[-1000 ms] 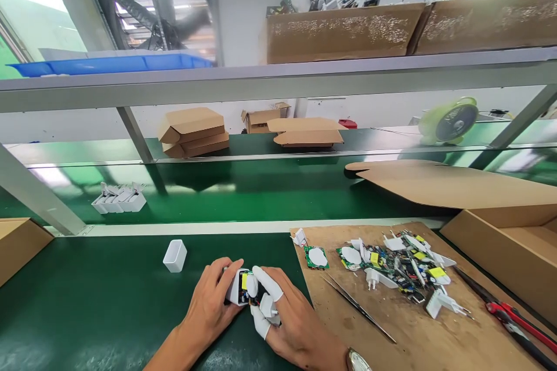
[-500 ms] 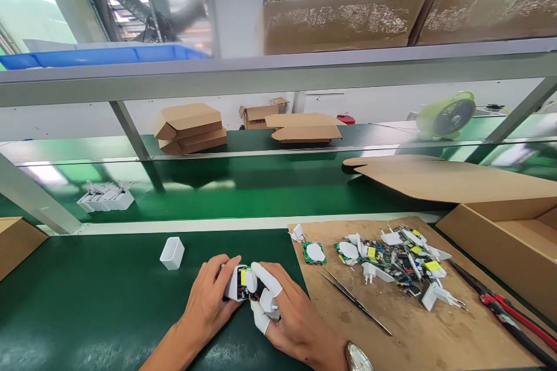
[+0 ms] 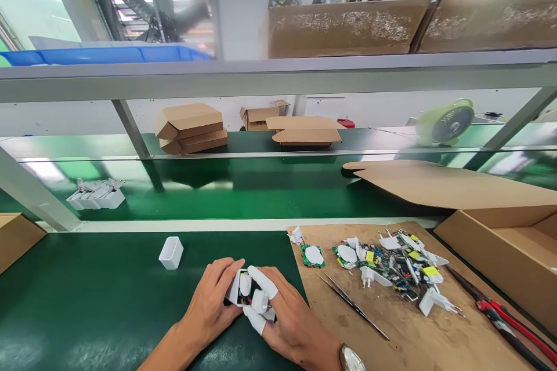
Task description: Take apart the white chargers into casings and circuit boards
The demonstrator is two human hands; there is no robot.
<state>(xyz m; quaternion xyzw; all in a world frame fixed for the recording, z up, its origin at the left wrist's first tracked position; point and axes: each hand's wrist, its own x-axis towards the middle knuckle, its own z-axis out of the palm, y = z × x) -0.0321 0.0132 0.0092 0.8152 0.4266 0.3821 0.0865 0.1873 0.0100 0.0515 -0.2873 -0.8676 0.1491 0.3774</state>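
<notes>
Over the dark green bench, my left hand (image 3: 213, 294) is closed around a small white plastic case (image 3: 234, 288). The case's open end faces right. My right hand (image 3: 287, 313), white finger cots on thumb and index finger, pinches a circuit board (image 3: 245, 284) with white parts on it. Much of the board sits inside the mouth of the case, and a white plug piece (image 3: 260, 302) stays outside between the cots. My fingers hide the rest. Left of my hands stands another white case (image 3: 171, 253), apart from them.
A brown board (image 3: 339, 324) at right carries tweezers (image 3: 354, 304), a pile of circuit boards and plugs (image 3: 400, 264), a single green board (image 3: 312, 255) and red-handled cutters (image 3: 500, 316). An open carton (image 3: 500, 261) lies beyond. White cases (image 3: 96, 194) stand on the green belt (image 3: 243, 200).
The circuit board has gone deeper into the white case, and its yellow part is now out of sight. My right hand has shifted left. The white cases on the belt have slid left.
</notes>
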